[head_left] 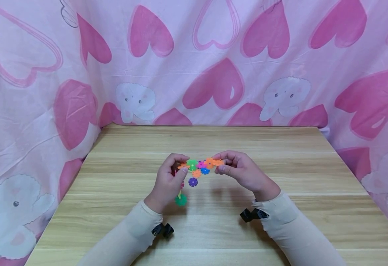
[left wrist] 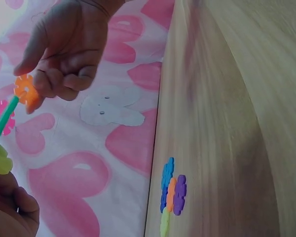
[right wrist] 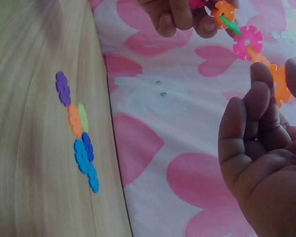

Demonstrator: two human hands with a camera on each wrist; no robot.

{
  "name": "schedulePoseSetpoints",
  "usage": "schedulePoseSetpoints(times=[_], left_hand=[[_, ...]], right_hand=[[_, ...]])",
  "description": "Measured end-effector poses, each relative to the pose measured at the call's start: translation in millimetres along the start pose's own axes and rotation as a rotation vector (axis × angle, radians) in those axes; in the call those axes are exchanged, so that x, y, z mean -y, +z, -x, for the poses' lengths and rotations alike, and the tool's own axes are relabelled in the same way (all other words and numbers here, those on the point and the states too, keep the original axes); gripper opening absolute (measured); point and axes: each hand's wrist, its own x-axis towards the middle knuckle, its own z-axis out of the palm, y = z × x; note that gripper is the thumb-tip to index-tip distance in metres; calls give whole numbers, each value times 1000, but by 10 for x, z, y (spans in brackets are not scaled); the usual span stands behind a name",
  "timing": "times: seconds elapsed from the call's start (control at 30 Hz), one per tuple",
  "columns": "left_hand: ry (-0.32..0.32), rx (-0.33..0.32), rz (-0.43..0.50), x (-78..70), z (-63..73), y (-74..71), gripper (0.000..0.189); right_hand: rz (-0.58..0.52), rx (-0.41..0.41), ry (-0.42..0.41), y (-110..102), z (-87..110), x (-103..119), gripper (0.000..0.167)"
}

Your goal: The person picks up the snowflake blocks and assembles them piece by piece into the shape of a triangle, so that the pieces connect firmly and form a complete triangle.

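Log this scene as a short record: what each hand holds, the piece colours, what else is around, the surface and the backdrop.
Left hand: holds the disc chain
Right hand: pinches an orange disc at the chain's end
Chain colours between hands: orange, green, pink
Chain position: raised above the table
Other pieces: a linked disc group on the tabletop, including purple, orange and blue
Surface: wood-grain tabletop
Backdrop: pink heart-patterned cloth
Clothing: pale sleeves
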Motion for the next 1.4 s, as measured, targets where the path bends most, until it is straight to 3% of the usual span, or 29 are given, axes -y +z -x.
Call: schedulePoseSetpoints(times=[0.13, 0.33, 0.47, 0.57, 0.67, 0.73, 0.87, 0.97, 1.13, 1.2, 1.27, 1.4], left_hand=[[-42, 0, 25, -4, -15, -4, 27], [-118, 42, 111, -18, -35, 0, 25], [-167, 92, 164, -31, -49, 1, 26], [-206, 120, 173, -31, -58, 2, 24], [-244, 136, 182, -30, -67, 5, 25], [-264, 146, 199, -31, -72, 4, 29], [-283, 146, 197, -49, -61, -4, 38], [-171, 125, 124, -42, -36, -13, 43], [200, 72, 45, 23, -9, -20, 72], [311, 67, 29, 51, -12, -18, 83], [389, 58, -11, 72, -20, -15, 83], [459, 22, -87, 77, -32, -13, 65]], right_hand=[[69, -15, -46, -9, -8, -7, 46], [336, -19, -295, 107, 27, -7, 63], [520, -13, -481, 207, 20, -9, 54], [597, -39, -569, 247, 5, -27, 46], [628, -69, -598, 260, -3, -35, 43], [614, -86, -572, 257, -1, -33, 42], [477, -99, -406, 238, 1, -43, 37], [328, -101, -249, 225, 0, -50, 34], [134, -80, -64, 229, -29, -61, 33], [59, -65, -8, 238, -46, -69, 33], [-11, -46, 46, 253, -60, -75, 32], [-106, -17, 133, 298, -75, -84, 32]])
